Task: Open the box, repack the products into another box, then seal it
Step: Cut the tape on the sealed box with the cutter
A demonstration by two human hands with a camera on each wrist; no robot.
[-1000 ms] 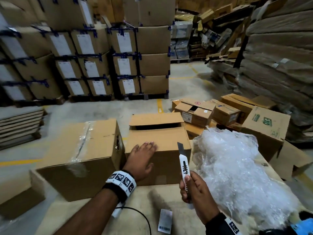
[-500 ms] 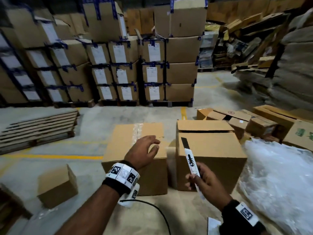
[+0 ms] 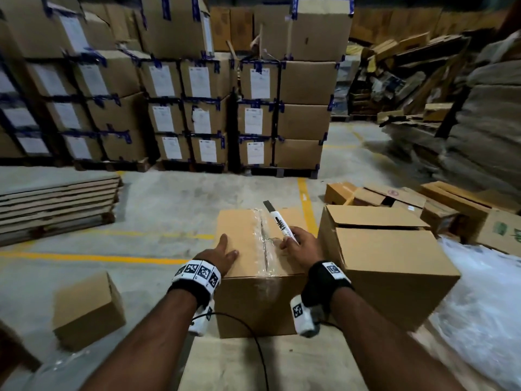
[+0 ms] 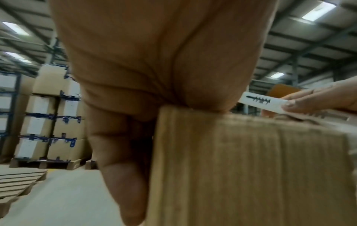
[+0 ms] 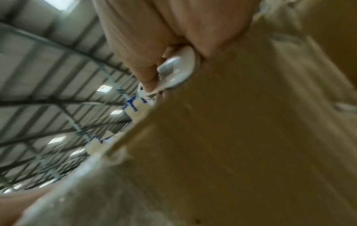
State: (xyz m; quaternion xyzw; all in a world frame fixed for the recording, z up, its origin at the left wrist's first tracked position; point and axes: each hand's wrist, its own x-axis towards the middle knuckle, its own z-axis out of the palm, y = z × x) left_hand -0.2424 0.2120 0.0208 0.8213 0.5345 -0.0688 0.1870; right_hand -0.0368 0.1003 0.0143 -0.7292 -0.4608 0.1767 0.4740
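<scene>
A taped brown cardboard box point(image 3: 248, 241) stands in front of me, with clear tape along its top seam. My left hand point(image 3: 221, 253) lies flat on its top left near corner, the thumb hanging down the side wall point(image 4: 123, 175). My right hand point(image 3: 303, 244) rests on the top right part and grips a white utility knife point(image 3: 282, 222), its blade pointing away over the far edge. The knife point(image 4: 260, 101) also shows in the left wrist view, and its butt end point(image 5: 179, 70) in the right wrist view. A second brown box point(image 3: 392, 261) with a raised flap stands to the right.
A small brown box point(image 3: 87, 309) lies on the floor at the left. Crumpled clear plastic wrap point(image 3: 485, 306) spreads at the right. Flat cardboard sheets point(image 3: 56, 201) are stacked at the left. Pallets of labelled cartons point(image 3: 197, 108) stand behind. Loose cartons point(image 3: 394, 196) lie at the right rear.
Both hands have come down onto the taped box: the left from the right-hand box to the taped box's near left corner, the right with the knife onto its top. The head view has swung left.
</scene>
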